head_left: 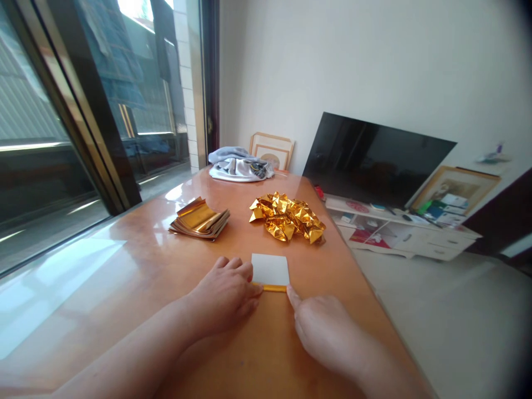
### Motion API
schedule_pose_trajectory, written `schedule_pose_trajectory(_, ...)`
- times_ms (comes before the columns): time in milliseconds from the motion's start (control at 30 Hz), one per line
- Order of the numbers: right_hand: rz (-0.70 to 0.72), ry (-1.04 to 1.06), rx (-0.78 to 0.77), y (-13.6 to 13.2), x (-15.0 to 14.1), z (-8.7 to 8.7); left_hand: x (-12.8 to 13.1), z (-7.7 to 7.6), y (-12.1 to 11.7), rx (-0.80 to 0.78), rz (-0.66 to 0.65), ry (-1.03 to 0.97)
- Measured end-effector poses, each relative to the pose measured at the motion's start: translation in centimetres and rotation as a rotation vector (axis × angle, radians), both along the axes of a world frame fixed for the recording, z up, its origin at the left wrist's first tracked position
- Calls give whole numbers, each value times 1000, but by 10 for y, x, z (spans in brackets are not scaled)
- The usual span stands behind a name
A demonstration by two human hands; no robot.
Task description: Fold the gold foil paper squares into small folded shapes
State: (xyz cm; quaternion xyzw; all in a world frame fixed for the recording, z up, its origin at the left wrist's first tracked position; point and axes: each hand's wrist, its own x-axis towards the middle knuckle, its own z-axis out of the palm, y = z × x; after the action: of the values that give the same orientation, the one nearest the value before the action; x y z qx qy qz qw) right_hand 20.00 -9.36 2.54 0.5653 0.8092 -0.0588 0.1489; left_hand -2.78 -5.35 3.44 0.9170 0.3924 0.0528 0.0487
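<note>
Left grip (pixel 222 293) loose and almost flat, nothing pinched, its fingertips (pixel 246 271) resting at the left edge of a white-backed foil square (pixel 270 270). Right grip (pixel 326 332) also unclosed, low and half curled, with its index fingertip (pixel 290 295) against the right end of a narrow gold strip (pixel 269 287) along the near edge of the square. White side up, the square lying flat on the table (pixel 124 288) between both hands, directly in front of the wearer.

By the look of it, one fold done: the gold strip apparently a turned-over margin of the same sheet, straight from end to end. No other crease visible on the white face, so most of that face still unfolded.

Just ahead of the square, a heap of crumpled gold foil (pixel 286 217), all peaks and creases, well clear of both hands. To the left of the heap, a thick stack of foil sheets (pixel 199 219), gold on top, curling at the corners; many sheets still in it, exact count impossible to tell. At the far end of the glossy table, a pale cloth bundle (pixel 236 165). Beyond, a dark flat-screen television (pixel 374 160) above a low white cabinet (pixel 399 235), and at left, a glass sliding door (pixel 103 100).
</note>
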Motion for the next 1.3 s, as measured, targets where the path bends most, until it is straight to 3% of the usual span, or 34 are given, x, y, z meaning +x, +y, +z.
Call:
schedule_pose_trajectory(400, -21, -9, -20, 1, -1, 0, -13, 5, 4, -15, 62, 2)
schedule_pose_trajectory(867, 26, 75, 80, 3, 6, 0, -14, 9, 7, -18, 60, -16)
schedule_pose_trajectory(1300, -54, 233, 220, 14, 8, -12, 0, -10, 17, 7, 164, -226)
